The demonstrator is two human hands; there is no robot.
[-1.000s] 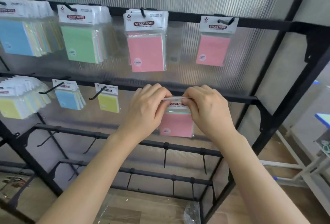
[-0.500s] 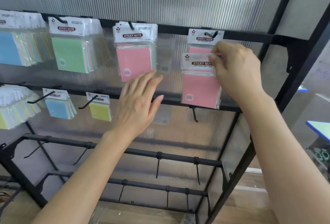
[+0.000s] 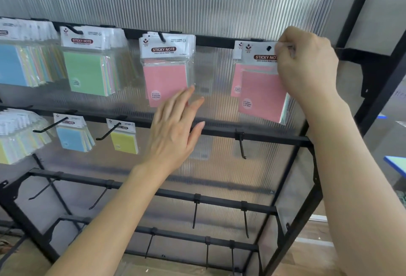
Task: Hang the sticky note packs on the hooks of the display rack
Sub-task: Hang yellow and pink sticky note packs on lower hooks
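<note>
My right hand pinches the white header of a pink sticky note pack at the top right hook of the black display rack. The hook tip shows through the pack's hole. Another pink pack hangs right behind it. My left hand hovers with straight fingers in front of the second rail, its fingertips over the lower edge of a hanging pink pack. It holds nothing.
Green packs and blue packs hang on the top rail to the left. Blue and yellow packs hang on the second rail. A bare hook sticks out below my right hand; the lower rails carry several bare hooks.
My right hand carried the pink pack up from the second rail to the top right hook. My left hand let go of it and stayed lower, fingers spread.
</note>
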